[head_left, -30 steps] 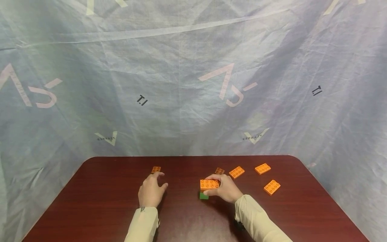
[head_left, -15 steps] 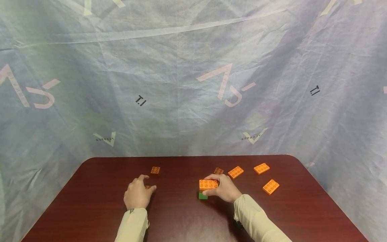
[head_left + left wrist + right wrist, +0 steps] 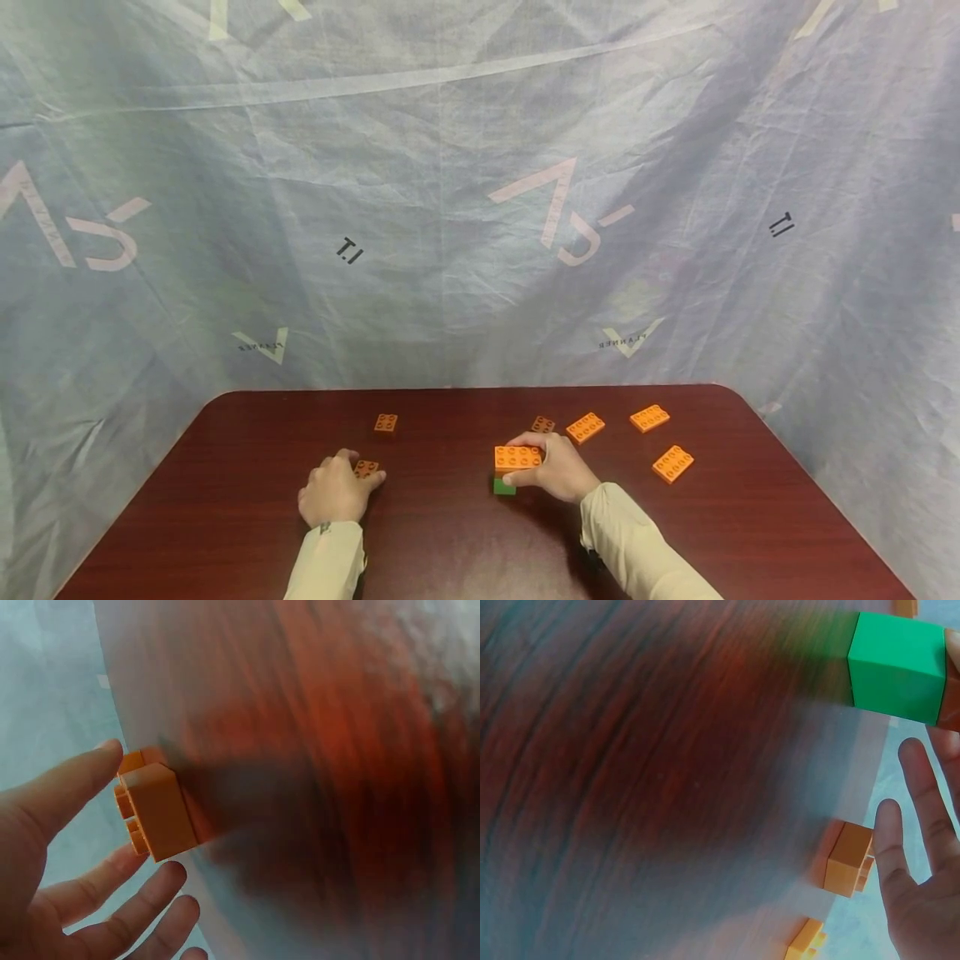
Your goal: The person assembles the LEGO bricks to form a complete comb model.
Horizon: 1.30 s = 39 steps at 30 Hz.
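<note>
My right hand (image 3: 561, 468) grips an orange eight-stud building brick (image 3: 517, 456) between thumb and fingers. Below that brick sits a green brick (image 3: 505, 486), whose smooth sides show large in the right wrist view. On the left, my left hand (image 3: 335, 492) is spread around a small orange four-stud brick (image 3: 366, 469). In the left wrist view this small brick (image 3: 166, 814) stands on the table, studs towards the palm. The thumb is just past one side of it and the index fingertip lies at the opposite edge; the other fingers are loosely extended.
Another small orange brick (image 3: 386, 422) lies behind my left hand. Beyond my right hand is a darker orange four-stud brick (image 3: 543, 424). Flat orange eight-stud bricks (image 3: 585, 427) lie farther right on the dark red table (image 3: 442, 550). A grey printed cloth (image 3: 450, 250) hangs behind.
My left hand has moved left and towards me, from near the far small brick to around the nearer one, its fingers lowering beside it. The right hand keeps its grip in place.
</note>
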Each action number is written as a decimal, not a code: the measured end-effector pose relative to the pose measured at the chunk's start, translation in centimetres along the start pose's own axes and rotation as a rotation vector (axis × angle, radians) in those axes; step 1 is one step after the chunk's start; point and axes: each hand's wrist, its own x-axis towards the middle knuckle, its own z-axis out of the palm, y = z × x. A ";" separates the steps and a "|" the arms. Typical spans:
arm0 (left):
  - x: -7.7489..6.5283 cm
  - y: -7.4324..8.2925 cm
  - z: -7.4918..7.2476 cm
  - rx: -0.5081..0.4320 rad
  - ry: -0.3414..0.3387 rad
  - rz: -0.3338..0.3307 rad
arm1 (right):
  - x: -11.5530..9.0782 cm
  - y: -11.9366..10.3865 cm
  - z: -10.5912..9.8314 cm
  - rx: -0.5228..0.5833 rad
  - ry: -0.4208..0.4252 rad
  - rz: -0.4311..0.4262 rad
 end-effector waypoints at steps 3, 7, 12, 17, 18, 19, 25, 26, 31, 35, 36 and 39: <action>0.0 0.1 0.2 0.023 -0.015 -0.014 | 0.0 0.0 0.0 -0.009 0.000 0.007; 0.1 0.1 0.4 0.035 -0.030 -0.028 | 0.0 0.0 0.0 -0.017 -0.002 0.008; 0.0 0.0 0.5 0.039 -0.034 -0.031 | 0.0 0.0 0.0 -0.012 -0.004 0.003; 0.1 -0.1 0.8 0.043 -0.034 -0.028 | -0.1 0.0 0.0 -0.014 -0.004 0.007; 0.1 -0.1 0.8 0.043 -0.034 -0.029 | -0.1 0.0 0.0 -0.007 -0.002 0.006; 0.1 -0.2 0.8 0.044 -0.034 -0.030 | -0.1 -0.1 0.0 -0.001 -0.001 0.005; 0.2 -0.2 0.7 0.025 -0.029 -0.035 | -0.2 -0.2 0.1 0.021 0.008 0.020; 0.2 -0.2 0.7 0.021 -0.028 -0.035 | -0.1 -0.2 0.1 0.022 0.009 0.021; 0.3 -0.3 0.7 0.016 -0.026 -0.035 | -0.1 -0.2 0.1 0.025 0.009 0.015; 0.2 -0.1 0.7 0.011 -0.020 -0.029 | -0.1 -0.2 0.1 0.021 0.010 0.015; 0.2 0.0 0.7 0.009 -0.018 -0.025 | -0.1 -0.2 0.1 0.022 0.011 0.018; 0.0 0.4 0.5 0.003 -0.015 -0.007 | -0.1 -0.1 0.1 0.017 0.011 0.020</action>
